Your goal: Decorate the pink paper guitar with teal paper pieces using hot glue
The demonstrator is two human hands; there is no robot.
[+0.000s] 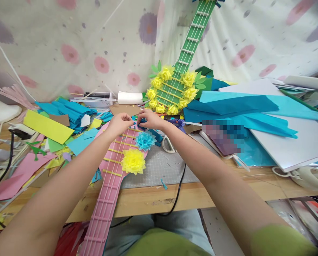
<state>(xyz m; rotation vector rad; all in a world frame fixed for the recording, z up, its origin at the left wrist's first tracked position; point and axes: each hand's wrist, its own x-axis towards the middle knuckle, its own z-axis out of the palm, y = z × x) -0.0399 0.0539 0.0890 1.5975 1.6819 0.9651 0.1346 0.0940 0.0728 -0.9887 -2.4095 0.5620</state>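
A pink paper guitar [112,192] lies with its neck toward me, overhanging the table's front edge. On its body are a yellow paper flower [133,161] and a blue paper flower [145,141]. At the far end of the body, my left hand [121,123] is closed in a pinch over the pink surface; what its fingertips hold is too small to make out. Close to its right, my right hand [149,119] has bent fingers beside small dark blue pieces, its fingertips pressed near them; its grip is unclear.
A green paper guitar [187,49] with yellow flowers leans at the back. White-handled scissors [168,144] rest on the grey cutting mat [159,167]. Blue paper [228,108] and white boards [295,142] lie right; paper scraps [48,126] and cables lie left. A black cable crosses the front edge.
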